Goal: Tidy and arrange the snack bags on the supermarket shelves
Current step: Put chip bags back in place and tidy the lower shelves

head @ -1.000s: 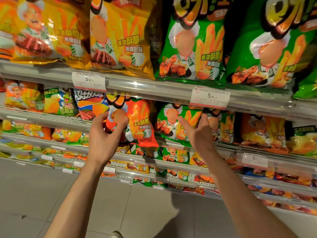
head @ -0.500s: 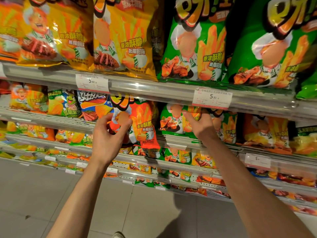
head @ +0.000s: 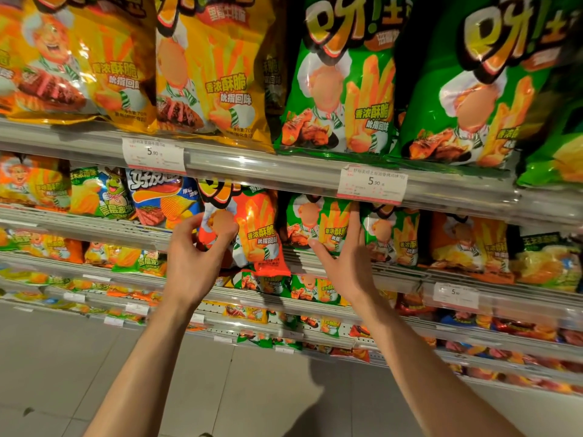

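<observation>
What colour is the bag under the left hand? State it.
Orange-red bag, yellow fries printed on it, gripped by the left hand; only the head view shows it.

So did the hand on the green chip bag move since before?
Yes. The right hand slid down the small green snack bag, away from the white price tag on the shelf edge above; its fingers are now spread.

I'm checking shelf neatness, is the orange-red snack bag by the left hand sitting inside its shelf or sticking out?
Sticking out: the orange-red snack bag hangs below the shelf's front edge, bottom overlapping the row beneath.
</observation>
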Motion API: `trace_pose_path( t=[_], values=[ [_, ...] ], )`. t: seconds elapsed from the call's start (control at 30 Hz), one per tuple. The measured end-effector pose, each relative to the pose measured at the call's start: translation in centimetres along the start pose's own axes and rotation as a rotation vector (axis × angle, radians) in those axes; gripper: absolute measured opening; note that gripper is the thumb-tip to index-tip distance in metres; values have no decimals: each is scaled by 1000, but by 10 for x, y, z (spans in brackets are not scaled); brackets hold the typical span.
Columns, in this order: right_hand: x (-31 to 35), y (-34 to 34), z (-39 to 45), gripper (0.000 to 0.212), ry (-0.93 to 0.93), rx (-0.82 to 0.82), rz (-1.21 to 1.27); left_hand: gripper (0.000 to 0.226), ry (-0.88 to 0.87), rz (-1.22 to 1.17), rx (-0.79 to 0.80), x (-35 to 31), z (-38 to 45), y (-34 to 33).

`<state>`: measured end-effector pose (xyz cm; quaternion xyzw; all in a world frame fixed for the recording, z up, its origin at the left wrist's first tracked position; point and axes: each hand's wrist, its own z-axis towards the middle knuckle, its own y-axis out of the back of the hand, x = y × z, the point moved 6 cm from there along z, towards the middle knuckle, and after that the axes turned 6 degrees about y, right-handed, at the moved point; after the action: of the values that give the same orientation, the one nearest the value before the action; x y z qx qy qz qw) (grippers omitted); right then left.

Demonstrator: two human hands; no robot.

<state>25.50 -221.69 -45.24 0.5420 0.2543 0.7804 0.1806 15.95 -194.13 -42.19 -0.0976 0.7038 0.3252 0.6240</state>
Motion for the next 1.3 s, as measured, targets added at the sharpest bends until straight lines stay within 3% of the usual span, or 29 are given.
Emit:
trace_pose_path(
  t=[0.2, 0.5, 0.57, 0.67, 0.77, 0.9, 1.07, 1.3],
  values=[
    [0, 7, 10, 94, 75, -33, -108, 70, -10, 6, -24, -2, 0, -2],
    [-3, 6, 1, 96, -139, 135, 86, 50, 6, -53, -6, -7, -4, -6],
    [1, 18, -5, 81, -168, 87, 168, 51, 7, -77, -16, -5, -7, -2],
    [9, 38, -18, 30, -144, -78, 244, 56, 29, -116, -23, 3, -15, 6],
    [5, 42, -29, 12, -179, -99, 306, 55, 58, -154, -34, 12, -29, 19],
    [10, 26, -48, 13, -231, 62, 418, 51, 100, -195, -81, 25, -53, 40],
    [36, -5, -64, 6, -283, 179, 464, 65, 175, -270, -144, 43, -71, 80],
    [114, -81, -61, 12, -278, 279, 426, 48, 190, -335, -252, 65, -60, 175]
  ],
)
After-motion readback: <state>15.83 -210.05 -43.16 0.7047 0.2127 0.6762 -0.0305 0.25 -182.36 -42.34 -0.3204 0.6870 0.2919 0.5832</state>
